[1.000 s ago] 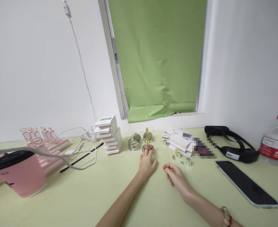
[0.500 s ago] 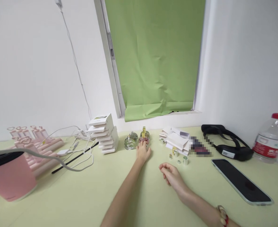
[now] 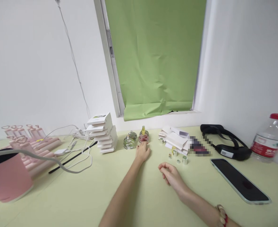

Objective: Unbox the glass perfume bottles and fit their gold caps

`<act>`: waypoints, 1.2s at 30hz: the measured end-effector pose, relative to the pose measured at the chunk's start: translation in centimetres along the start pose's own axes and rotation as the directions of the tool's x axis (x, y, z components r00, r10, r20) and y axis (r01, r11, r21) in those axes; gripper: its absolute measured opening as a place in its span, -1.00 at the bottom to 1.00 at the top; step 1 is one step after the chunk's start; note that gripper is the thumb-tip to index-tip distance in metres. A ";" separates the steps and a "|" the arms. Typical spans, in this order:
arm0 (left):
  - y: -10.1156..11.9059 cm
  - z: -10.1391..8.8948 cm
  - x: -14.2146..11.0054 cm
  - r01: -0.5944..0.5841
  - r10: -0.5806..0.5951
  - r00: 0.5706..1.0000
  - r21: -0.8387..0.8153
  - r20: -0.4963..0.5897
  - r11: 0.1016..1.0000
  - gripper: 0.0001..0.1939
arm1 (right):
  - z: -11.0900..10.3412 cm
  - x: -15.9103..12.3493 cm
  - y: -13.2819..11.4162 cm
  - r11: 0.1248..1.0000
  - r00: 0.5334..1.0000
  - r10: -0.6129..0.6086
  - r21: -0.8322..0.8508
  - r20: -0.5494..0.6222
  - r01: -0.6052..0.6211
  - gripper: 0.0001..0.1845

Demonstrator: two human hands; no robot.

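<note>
My left hand reaches forward with its fingers stretched out. Its fingertips are at the front of a pink round glass perfume bottle with a gold spray neck, and seem to touch its lower part. Just behind that bottle stands another round bottle, partly hidden. Left of them are two clear, pale green round bottles with low necks. My right hand rests on the table, closed with curled fingers; anything inside it is hidden. Beyond it lie small silver caps and a gold spray piece.
White boxes form a stack at left. Flattened white cartons lie at right, near a phone, a black headset strap and a water bottle. A pink cup, cables and pink tubes occupy the far left.
My left hand has drawn back slightly from the pink bottle, so more of its glass and neck shows. My right hand stays in nearly the same place. The view has shifted a little.
</note>
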State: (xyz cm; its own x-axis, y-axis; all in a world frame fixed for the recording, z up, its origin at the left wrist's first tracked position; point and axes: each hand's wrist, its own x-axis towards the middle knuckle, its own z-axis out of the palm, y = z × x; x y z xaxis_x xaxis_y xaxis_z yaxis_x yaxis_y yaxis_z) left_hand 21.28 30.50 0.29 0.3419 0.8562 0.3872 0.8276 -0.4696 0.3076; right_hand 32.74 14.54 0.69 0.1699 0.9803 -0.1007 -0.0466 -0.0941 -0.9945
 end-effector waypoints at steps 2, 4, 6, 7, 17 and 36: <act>0.1 -0.1 -0.1 0.016 -0.016 0.999 0.006 -0.040 1.000 -0.68 | 0.0 0.0 -0.1 1.000 1.000 -0.005 -0.001 -0.004 0.005 -0.87; 0.2 -0.2 -0.2 0.053 -0.051 0.993 0.018 -0.109 0.998 -0.65 | 0.0 0.0 -0.2 1.000 1.000 -0.006 -0.001 -0.004 0.006 -0.87; 0.2 -0.1 -0.2 0.094 -0.087 0.980 0.027 -0.176 0.995 -0.57 | 0.1 -0.1 -0.3 1.000 1.000 0.007 0.000 -0.006 -0.007 -0.88; 0.1 -0.1 -0.2 0.107 -0.099 0.975 0.029 -0.198 0.994 -0.54 | 0.1 -0.1 -0.4 1.000 1.000 0.011 0.001 -0.005 -0.011 -0.88; -0.8 0.9 0.7 0.064 -0.062 0.994 0.020 -0.091 0.998 -0.36 | 0.3 0.2 0.0 1.000 1.000 -0.002 -0.006 0.009 0.002 -0.89; -0.2 -0.7 -0.5 0.052 0.010 0.888 0.122 -0.460 0.991 -0.57 | -0.3 1.0 0.3 0.999 1.000 -0.012 0.041 -0.018 0.013 -0.85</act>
State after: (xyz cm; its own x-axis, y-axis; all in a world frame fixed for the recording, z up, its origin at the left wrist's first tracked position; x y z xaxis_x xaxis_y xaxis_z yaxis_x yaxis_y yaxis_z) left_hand 20.63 30.04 0.68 0.1070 0.6564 0.7468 0.8925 -0.3944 0.2188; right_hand 33.18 15.47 0.28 0.1885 0.9780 -0.0895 -0.0844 -0.0747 -0.9936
